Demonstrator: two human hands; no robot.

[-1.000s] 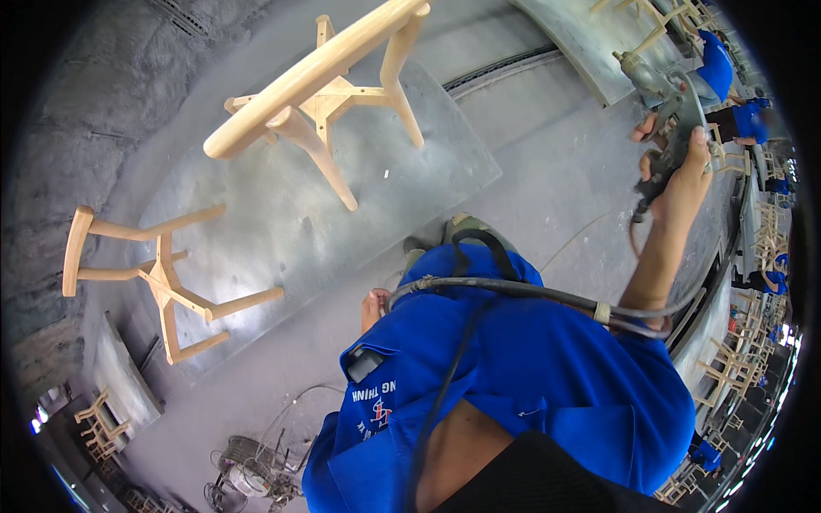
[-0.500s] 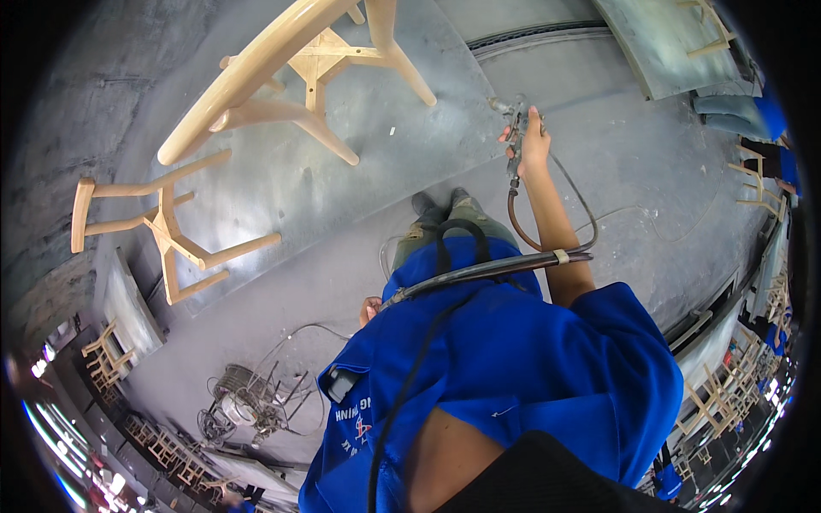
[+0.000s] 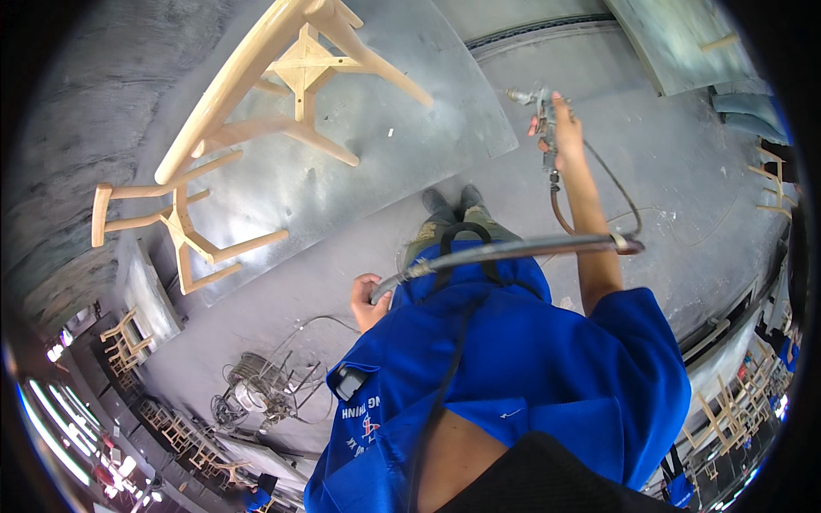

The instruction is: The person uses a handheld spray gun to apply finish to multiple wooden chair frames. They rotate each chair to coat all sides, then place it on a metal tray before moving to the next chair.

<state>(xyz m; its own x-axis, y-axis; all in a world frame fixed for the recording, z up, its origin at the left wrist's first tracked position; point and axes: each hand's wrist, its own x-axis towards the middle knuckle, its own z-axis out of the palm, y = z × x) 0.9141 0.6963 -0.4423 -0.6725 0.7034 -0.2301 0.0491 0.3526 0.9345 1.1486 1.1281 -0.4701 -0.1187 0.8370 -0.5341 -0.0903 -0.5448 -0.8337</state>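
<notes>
r hand (image 3: 566,135): fingers wrapped round metal spray gun (image 3: 545,113), held out nr corner of grey table (image 3: 368,192). l hand (image 3: 363,301): fingers curled round thick hose (image 3: 505,250). lg wood chair frame (image 3: 301,75) on table, 2nd frame (image 3: 178,224) l of it.

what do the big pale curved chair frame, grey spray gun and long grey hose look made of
Big pale curved chair frame: wood, smooth with a soft sheen; tan colour and rounded, joined parts suggest it. Grey spray gun: probably metal, dull-finished, from its patchy grey highlights. Long grey hose: rubber or plastic, smoothly bending; which is unclear.
</notes>
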